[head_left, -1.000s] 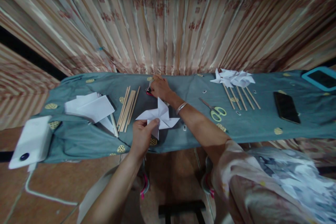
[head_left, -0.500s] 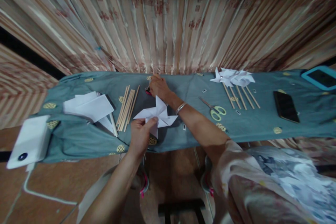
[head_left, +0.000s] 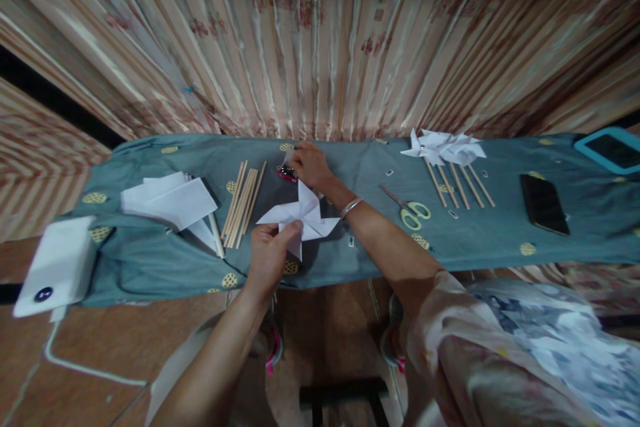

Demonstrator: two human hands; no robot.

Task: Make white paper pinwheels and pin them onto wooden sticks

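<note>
Grey-green cloth (head_left: 360, 163) is reached across by the right hand (head_left: 311, 167) (its grip cannot be told). Over the near side, thumb uppermost, the left hand (head_left: 270, 247) is closed on a four-bladed white pinwheel (head_left: 309, 217).

No readable lettering, numbers or signs anywhere

Long narrow table (head_left: 500, 233), draped in blue-green cloth (head_left: 345, 267) with yellow pineapple prints (head_left: 421, 241). Left to right: white rectangular device (head_left: 60, 260), overlapping white paper sheets (head_left: 185, 203), pale wooden sticks (head_left: 244, 207), small red-edged item (head_left: 287, 174), green-handled metal scissors (head_left: 403, 204), stick-mounted white paper pinwheels (head_left: 443, 147), black rectangular phone (head_left: 545, 205), blue-framed tablet (head_left: 617, 150).
</note>
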